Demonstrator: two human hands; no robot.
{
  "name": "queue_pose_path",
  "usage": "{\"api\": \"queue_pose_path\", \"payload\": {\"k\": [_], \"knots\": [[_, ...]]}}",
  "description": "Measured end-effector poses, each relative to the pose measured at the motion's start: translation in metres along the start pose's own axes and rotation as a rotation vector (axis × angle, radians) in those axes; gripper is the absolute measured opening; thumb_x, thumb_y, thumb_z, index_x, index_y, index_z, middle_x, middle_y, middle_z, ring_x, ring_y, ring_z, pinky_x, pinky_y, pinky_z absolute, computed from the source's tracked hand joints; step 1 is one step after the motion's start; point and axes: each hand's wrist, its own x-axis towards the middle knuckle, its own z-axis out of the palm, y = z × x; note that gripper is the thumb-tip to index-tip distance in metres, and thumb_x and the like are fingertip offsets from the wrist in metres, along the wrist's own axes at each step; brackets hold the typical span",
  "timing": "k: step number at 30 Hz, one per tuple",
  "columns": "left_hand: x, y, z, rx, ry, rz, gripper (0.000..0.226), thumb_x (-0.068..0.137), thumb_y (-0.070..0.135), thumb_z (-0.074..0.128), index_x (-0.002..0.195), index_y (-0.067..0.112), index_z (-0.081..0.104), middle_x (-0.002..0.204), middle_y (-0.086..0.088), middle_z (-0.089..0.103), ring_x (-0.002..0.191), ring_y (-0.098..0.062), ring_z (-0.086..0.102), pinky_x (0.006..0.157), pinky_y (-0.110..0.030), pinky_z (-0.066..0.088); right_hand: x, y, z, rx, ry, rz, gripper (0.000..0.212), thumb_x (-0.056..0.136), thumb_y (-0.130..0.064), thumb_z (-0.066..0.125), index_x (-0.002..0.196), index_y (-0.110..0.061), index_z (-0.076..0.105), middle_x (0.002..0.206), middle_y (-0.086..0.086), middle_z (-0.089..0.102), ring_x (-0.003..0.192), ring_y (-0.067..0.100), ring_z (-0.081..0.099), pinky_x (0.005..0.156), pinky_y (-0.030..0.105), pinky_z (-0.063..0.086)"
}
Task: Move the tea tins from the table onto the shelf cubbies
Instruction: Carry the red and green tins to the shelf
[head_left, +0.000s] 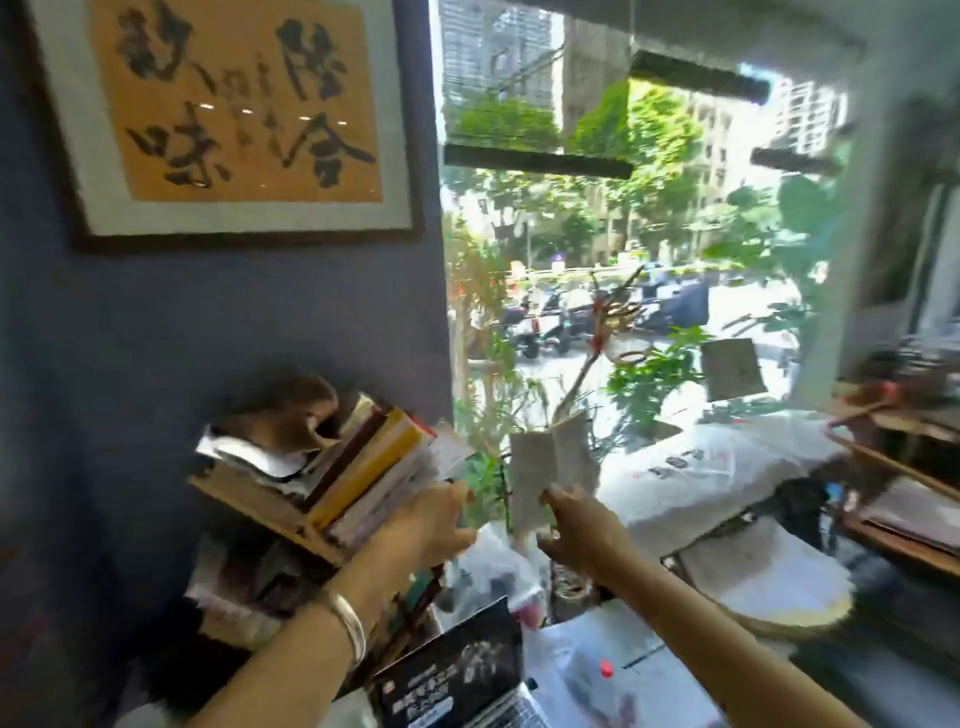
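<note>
No tea tin shows plainly in this blurred head view. My left hand (434, 519), with a silver bangle on the wrist, reaches forward and rests against the ends of the leaning books (363, 467) on a tilted wooden shelf (260, 501). My right hand (576, 527) is stretched out beside it with thumb and fingers spread, and it holds nothing. Its thumb tip is just below a pale paper-wrapped vase (550, 462) with twigs in it. The two hands are about a hand's width apart.
A framed calligraphy (228, 114) hangs on the blue wall above the shelf. A large window (623, 249) with plants lies straight ahead. An open laptop (467, 675) and papers sit below my arms. At right are a white plastic bag (727, 457) and a round white tray (769, 577).
</note>
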Motion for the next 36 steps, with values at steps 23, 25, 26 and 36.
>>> {"api": "queue_pose_path", "payload": {"k": [23,25,26,36], "knots": [[0.148,0.412,0.153,-0.199,-0.321,1.117,0.043,0.086,0.030,0.060,0.127,0.020,0.054,0.123,-0.006,0.062,0.111,-0.027,0.061,0.094,-0.035,0.051,-0.264,0.247,-0.148,-0.283,0.293,1.305,0.043,0.081,-0.039,0.061,0.115,-0.015,0.050,0.115,0.010,0.053,0.101,0.030,0.059,0.081,0.037,0.048],[0.155,0.439,0.164,-0.148,-0.299,1.190,0.043,0.087,0.030,0.060,0.126,0.012,0.053,0.121,-0.008,0.063,0.111,-0.030,0.061,0.092,-0.037,0.051,-0.268,0.268,-0.155,-0.308,0.290,1.336,0.042,0.083,-0.036,0.060,0.117,-0.015,0.050,0.116,0.010,0.053,0.102,0.029,0.059,0.082,0.036,0.048],[0.161,0.452,0.169,-0.119,-0.288,1.228,0.044,0.088,0.029,0.060,0.126,0.009,0.052,0.120,-0.010,0.063,0.111,-0.032,0.061,0.091,-0.038,0.050,-0.268,0.282,-0.158,-0.317,0.297,1.344,0.041,0.083,-0.035,0.059,0.117,-0.015,0.050,0.117,0.009,0.053,0.102,0.028,0.059,0.082,0.036,0.049],[0.267,0.618,0.223,-0.058,-0.311,1.195,0.045,0.086,0.030,0.061,0.123,0.007,0.050,0.121,-0.014,0.064,0.111,-0.036,0.060,0.087,-0.041,0.048,-0.248,0.483,-0.216,-0.310,0.347,1.307,0.037,0.084,-0.032,0.061,0.117,-0.017,0.052,0.122,0.004,0.054,0.107,0.023,0.059,0.088,0.036,0.052]]}}
